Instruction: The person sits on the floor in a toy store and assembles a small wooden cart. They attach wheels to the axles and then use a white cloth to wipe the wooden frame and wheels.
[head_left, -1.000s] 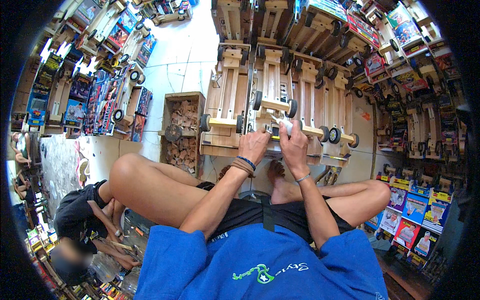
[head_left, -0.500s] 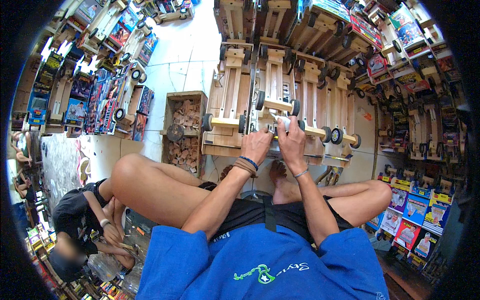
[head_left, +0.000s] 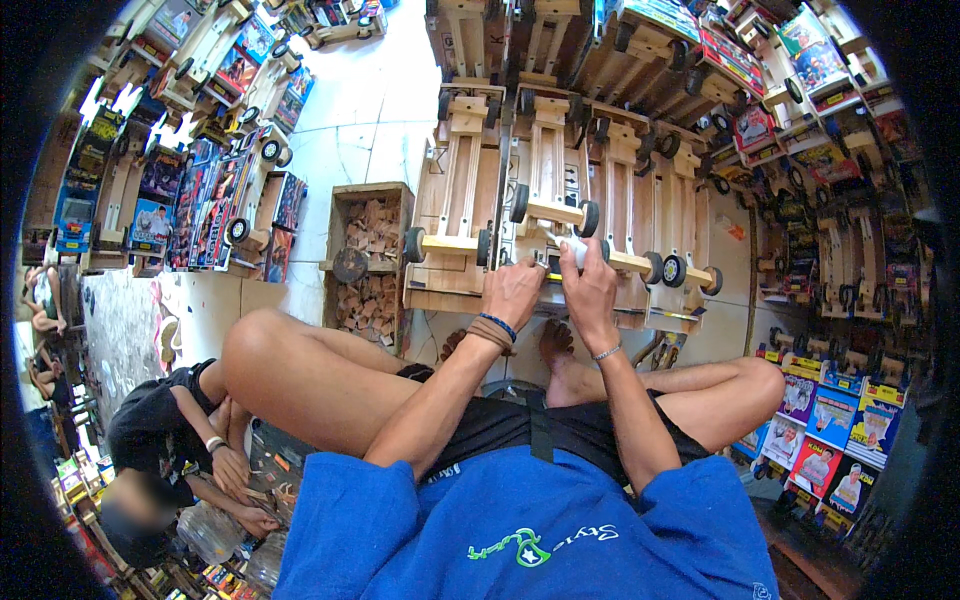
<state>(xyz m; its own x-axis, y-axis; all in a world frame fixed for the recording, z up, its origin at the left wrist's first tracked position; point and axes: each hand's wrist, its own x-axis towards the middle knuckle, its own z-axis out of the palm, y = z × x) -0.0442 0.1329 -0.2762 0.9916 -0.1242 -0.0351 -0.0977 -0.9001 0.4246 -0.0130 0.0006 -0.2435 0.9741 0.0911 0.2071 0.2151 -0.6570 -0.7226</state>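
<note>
Pale tiled floor [head_left: 350, 150] extends along the far side. Wooden toy trucks with printed panels are massed in a right-hand stack [head_left: 840, 230] and a left-hand stack [head_left: 215, 200]. Between them, directly ahead of the seated person, a row of upturned trucks [head_left: 458, 190] lies side by side, bare wooden undersides and dark wheels facing up. A co-worker [head_left: 150, 430] in dark clothing sits low at the near left, both arms brought forward. The second truck [head_left: 549, 160] from the left in the row is the one being worked on; both hands are at its near end. Just left of the row stands a wooden crate [head_left: 383, 267] containing small wood scraps [head_left: 370, 230].

The left hand [head_left: 513, 289] is at the truck's near end, fingers curled; whether it grips anything cannot be determined. The right hand [head_left: 588, 285], close beside it, is wrapped around a white bottle [head_left: 574, 250], whose narrow tip points far and left, close to the near axle block [head_left: 553, 211]. That block carries a black wheel at each end. Bands [head_left: 492, 332] circle the left wrist, and a thin bracelet [head_left: 606, 353] the right.
</note>
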